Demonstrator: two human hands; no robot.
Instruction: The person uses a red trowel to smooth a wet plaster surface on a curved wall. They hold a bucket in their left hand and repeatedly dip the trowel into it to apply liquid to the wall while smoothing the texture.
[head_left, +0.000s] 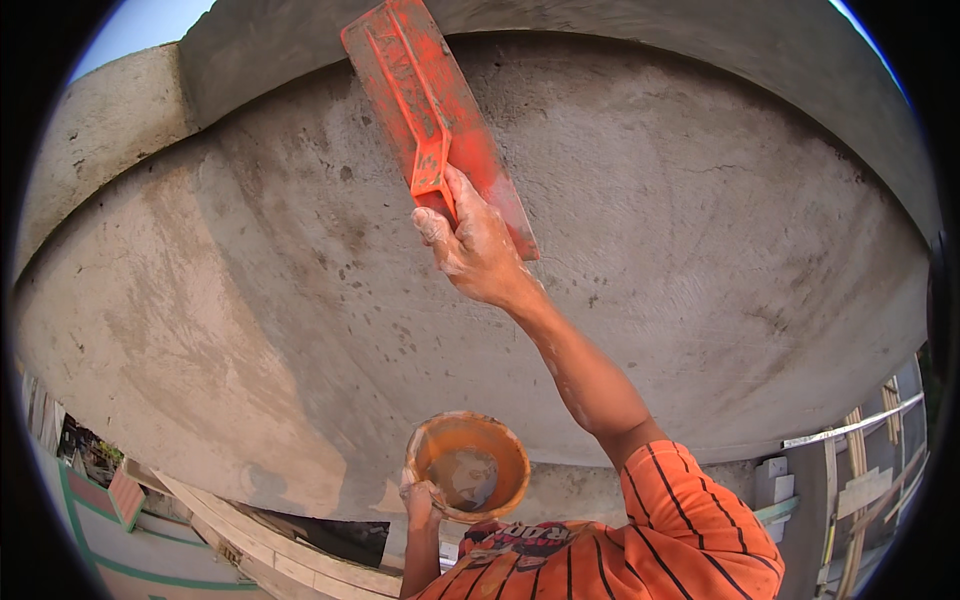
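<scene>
My right hand (pixel 475 245), smeared with pale paste, is closed around the handle of an orange plastering float (pixel 465 130). The float's back is streaked with grey mortar. Its blade lies against or close to the grey plastered wall (pixel 660 250), slanting up to the left and overlapping the darker band at the top. Lower down, my left hand (pixel 418 502) grips the near-left side of an orange bucket (pixel 437 440) at its rim. Greyish liquid or thin slurry sits in the bottom of the bucket, and its rim is crusted.
A projecting concrete band (pixel 120 125) curves across the top of the wall. Wooden boards (pixel 285 565) run along the lower left, beside a dark gap. Planks and poles (pixel 850 490) stand at the lower right. My shadow falls on the wall's left part.
</scene>
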